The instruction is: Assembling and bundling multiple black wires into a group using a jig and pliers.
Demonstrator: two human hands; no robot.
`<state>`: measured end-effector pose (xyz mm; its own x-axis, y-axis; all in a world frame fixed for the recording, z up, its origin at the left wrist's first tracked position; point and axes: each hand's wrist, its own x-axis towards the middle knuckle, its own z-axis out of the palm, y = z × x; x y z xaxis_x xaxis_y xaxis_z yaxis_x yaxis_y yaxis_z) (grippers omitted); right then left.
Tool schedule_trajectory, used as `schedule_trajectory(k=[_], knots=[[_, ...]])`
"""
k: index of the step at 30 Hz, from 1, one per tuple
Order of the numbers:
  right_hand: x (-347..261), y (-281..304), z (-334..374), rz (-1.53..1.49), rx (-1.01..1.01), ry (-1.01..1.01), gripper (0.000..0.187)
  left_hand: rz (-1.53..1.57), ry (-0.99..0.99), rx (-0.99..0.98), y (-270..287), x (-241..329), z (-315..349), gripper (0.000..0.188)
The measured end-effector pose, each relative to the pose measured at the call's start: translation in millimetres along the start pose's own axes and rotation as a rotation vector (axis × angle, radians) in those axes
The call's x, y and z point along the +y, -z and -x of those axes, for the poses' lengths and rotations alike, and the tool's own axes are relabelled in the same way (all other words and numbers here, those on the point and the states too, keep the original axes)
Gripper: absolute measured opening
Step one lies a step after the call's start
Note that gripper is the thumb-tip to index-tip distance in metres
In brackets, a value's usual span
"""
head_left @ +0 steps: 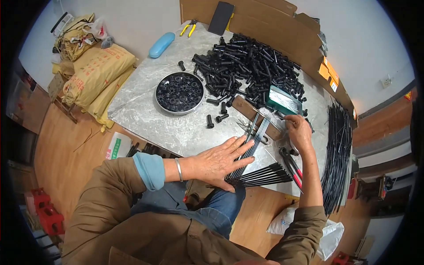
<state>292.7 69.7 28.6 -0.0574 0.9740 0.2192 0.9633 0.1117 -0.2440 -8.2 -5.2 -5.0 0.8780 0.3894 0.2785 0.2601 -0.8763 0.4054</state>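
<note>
My left hand (221,162) lies flat with its fingers spread over a row of thin dark rods (262,129). The far ends of these rods rest on a brown wooden block (274,130). Under and beside my palm, more black rods (265,176) fan out to the right along the table's near edge. My right hand (300,133) is at the block's right end, close to a green box (282,100) with a pale top. Its thumb and fingers are pinched together; what they hold, if anything, is too small to make out.
A round tin (160,103) holds small black rings. Behind lies a heap of black plastic tubular parts (247,59). Red-handled pliers (291,167) lie near my right forearm, long black rods (336,154) at the right edge. A cardboard wall (265,22) closes the back.
</note>
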Motion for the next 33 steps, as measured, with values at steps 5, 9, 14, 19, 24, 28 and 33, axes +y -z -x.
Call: schedule_trajectory(k=[5,9,14,19,24,28,33], knots=[[-24.9,16.3,17.4,-0.328,0.138,-0.077,0.021,-0.002,-0.004,-0.010,-0.2,-0.4,-1.4,0.097],[-67.4,59.4,63.2,-0.818,-0.423,0.099,0.032,-0.029,-0.007,-0.037,-1.5,-2.9,2.5,0.093],[-106.7,52.0,120.9,-1.167,-0.439,0.110,0.093,-0.015,-0.074,0.123,-10.1,-6.6,-2.4,0.089],[-148.8,44.6,126.9,-1.473,0.071,0.018,0.049,-0.035,-0.072,0.099,-7.9,-4.5,-14.3,0.090],[-154.9,48.7,127.7,-1.442,0.284,0.074,0.027,-0.094,-0.055,0.112,-14.7,-4.3,-13.8,0.097],[-153.7,48.7,128.2,-1.423,0.357,0.072,0.025,-0.097,-0.035,0.153,-17.9,-3.6,-10.0,0.104],[-152.2,52.6,125.4,-1.382,0.386,0.098,0.016,0.117,-0.032,0.467,1.2,16.2,-18.0,0.093]])
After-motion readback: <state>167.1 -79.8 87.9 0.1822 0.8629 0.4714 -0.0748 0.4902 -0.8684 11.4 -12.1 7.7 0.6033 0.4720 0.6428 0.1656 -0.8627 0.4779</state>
